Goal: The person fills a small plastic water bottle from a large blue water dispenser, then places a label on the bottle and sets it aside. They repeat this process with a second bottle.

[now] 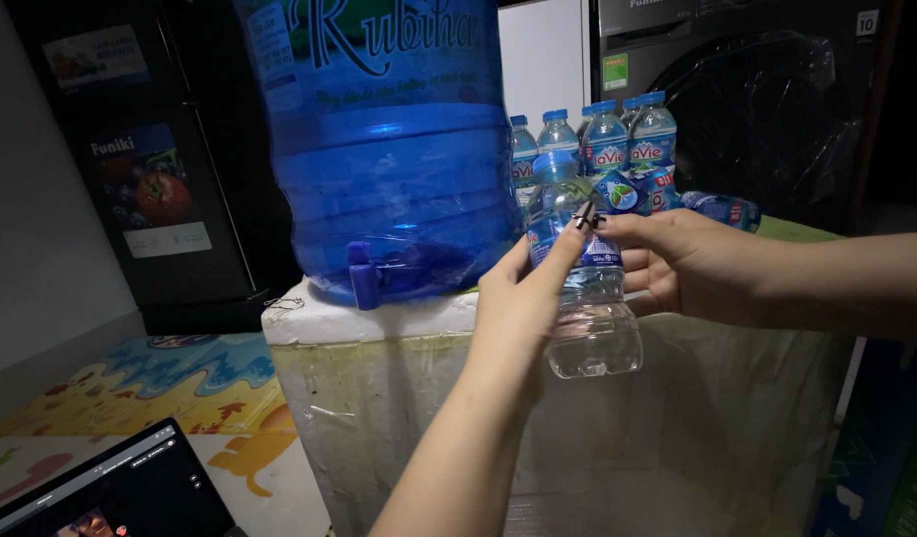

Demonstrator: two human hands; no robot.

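Observation:
A small clear water bottle (pixel 597 338) with a blue cap and a blue label is held upright in the air in front of a white foam box (pixel 379 328). My left hand (pixel 518 298) comes up from below and wraps the bottle's left side. My right hand (pixel 687 264) reaches in from the right and holds the bottle at its label. Where the fingertips of both hands meet near the bottle's shoulder sits a small dark thing (pixel 585 214); I cannot tell what it is.
A big blue water jug (pixel 399 149) with a blue tap (pixel 364 273) stands on the foam box. Several small bottles (pixel 607 139) stand behind. A washing machine (pixel 756 99) is at the back right, a dark fridge (pixel 160 149) at the left, and a laptop (pixel 110 492) lies on a colourful mat (pixel 180 388).

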